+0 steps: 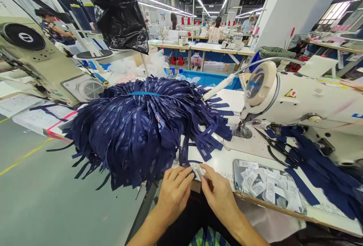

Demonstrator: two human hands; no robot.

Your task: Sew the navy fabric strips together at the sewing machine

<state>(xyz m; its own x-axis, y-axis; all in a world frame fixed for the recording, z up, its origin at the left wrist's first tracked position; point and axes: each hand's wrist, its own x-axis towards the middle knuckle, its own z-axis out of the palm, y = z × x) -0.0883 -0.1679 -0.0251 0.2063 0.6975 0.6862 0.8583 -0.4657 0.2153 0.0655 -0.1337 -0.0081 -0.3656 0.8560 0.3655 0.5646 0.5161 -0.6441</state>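
At the front edge of the sewing table my left hand (175, 190) is closed on the end of a navy fabric strip (184, 154). Close beside it, my right hand (217, 188) pinches a small whitish label (200, 171), its lower part hidden by my fingers. A large bundle of navy lace and fabric pieces (121, 132), tied with a blue band (146, 93), lies to the left of the hands. Printed white labels (270, 189) fill a shallow tray (236, 174) on the right.
The sewing machine (309, 95) stands at the right, its needle above the metal plate. Black scissors (280, 151) lie near more navy strips (320, 170). Another machine (48, 53) and a black plastic bag (116, 11) are on the left. Several people work in the background.
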